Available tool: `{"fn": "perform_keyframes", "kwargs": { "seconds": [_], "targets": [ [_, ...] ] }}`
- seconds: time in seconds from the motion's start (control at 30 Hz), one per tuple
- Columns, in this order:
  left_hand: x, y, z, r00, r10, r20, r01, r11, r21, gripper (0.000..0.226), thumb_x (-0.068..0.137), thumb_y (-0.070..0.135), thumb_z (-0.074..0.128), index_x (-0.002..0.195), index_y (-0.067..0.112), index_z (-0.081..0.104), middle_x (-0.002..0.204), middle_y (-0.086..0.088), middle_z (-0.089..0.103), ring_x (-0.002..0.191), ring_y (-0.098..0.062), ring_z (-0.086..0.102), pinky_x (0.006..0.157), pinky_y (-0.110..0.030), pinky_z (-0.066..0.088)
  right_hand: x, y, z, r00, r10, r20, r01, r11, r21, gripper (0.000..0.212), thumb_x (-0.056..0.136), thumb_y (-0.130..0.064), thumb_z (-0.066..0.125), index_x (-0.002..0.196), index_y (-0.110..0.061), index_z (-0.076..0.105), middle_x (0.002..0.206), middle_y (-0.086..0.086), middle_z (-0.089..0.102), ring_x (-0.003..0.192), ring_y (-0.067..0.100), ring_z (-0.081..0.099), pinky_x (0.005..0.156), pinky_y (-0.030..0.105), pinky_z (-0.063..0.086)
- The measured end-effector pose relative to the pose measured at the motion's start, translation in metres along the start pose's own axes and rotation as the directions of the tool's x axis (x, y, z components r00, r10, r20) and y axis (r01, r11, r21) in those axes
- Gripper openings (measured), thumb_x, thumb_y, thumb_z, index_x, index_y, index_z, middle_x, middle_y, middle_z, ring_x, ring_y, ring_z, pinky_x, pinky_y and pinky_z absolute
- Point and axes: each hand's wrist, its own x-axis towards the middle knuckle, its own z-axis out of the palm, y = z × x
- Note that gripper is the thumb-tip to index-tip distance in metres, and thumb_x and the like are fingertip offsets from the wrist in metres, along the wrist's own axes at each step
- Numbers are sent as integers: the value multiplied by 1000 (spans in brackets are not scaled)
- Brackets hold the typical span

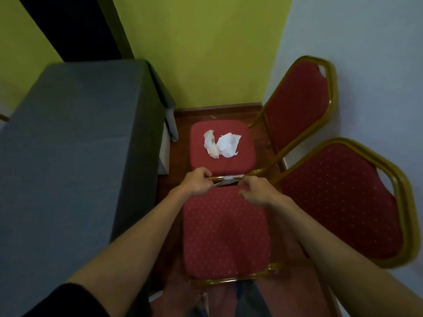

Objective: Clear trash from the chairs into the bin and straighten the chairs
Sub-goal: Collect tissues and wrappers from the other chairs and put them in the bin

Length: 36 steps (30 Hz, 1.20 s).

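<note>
Two pieces of crumpled white paper [221,145] lie side by side, touching, on the red seat of the far chair [223,161]. Its gold-framed back stands to the right, against the pale wall [366,42]. Just this side of it is the near chair [225,232], with the same dotted red seat and its back also to the right.

In the narrow gap between the two seats runs a gold rail [217,178]. I cannot tell which chair it belongs to. The left hand [198,183] and the right hand [256,191] are set apart, each with fingers curled over that rail. A small pale scrap shows between them, too unclear to name.

To the left is the surface [68,145], draped in grey cloth. Beyond the chairs are a dark wooden floor [174,170], a brown skirting board [217,109] and a green wall [194,53].
</note>
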Motion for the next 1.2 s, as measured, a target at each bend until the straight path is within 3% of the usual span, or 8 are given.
{"fn": "perform_keyframes", "kwargs": {
  "seconds": [0.13,0.33,0.53,0.7,0.8,0.87,0.93,1.2],
  "targets": [
    [76,-12,2,991,-97,-97,87,991,-98,41,92,16,59,133,18,52,109,-6,69,96,-21,68,84,-35,57,103,27,14,997,22,73,-16,996,-84,33,94,-30,58,125,-23,67,122,5,71,107,28,68,96,42,57],
    [190,-63,28,959,-262,-105,241,955,-173,50,95,15,57,143,18,43,122,-9,60,96,-24,64,66,-27,49,277,68,31,979,94,182,-11,911,-412,63,92,-56,59,143,-22,45,146,13,49,135,42,46,113,57,39],
    [263,-117,51,919,-357,-167,296,905,-305,49,95,16,59,142,21,47,115,-4,62,80,-9,59,58,-20,43,423,74,52,993,77,91,-52,966,-252,96,86,-77,52,162,-34,11,169,23,10,154,46,14,122,58,23],
    [273,-173,94,863,-468,-189,391,857,-336,41,93,15,56,133,22,57,111,-4,68,106,-25,65,85,-23,46,497,57,110,991,27,134,-8,990,-141,105,84,-78,55,161,-41,-6,169,25,-12,156,47,-5,125,57,10],
    [267,-192,115,848,-492,-199,412,847,-338,41,91,10,54,131,17,60,109,-8,71,108,-29,67,94,-31,52,506,62,143,995,-82,53,94,949,-301,82,90,-59,61,160,-37,23,166,21,22,150,46,25,120,55,29],
    [262,-202,123,839,-500,-216,401,836,-375,42,91,10,52,132,16,59,108,-9,72,104,-28,67,94,-31,51,494,68,162,964,-256,-66,222,919,-327,49,93,-29,64,141,-22,60,139,22,58,127,43,55,103,46,47],
    [261,-202,124,842,-493,-219,382,832,-403,43,91,11,53,134,17,56,101,-5,71,100,-25,66,89,-24,48,472,70,168,945,-309,-110,280,935,-218,28,90,-11,59,110,-11,78,109,19,75,102,39,69,80,36,52],
    [187,-189,76,856,-318,-407,120,889,-442,61,92,3,62,144,30,46,138,2,55,126,-14,53,104,-30,47,310,5,152,971,-238,15,228,948,222,10,85,-15,74,80,-24,74,70,-9,72,60,5,65,56,20,48]
  ]
}}
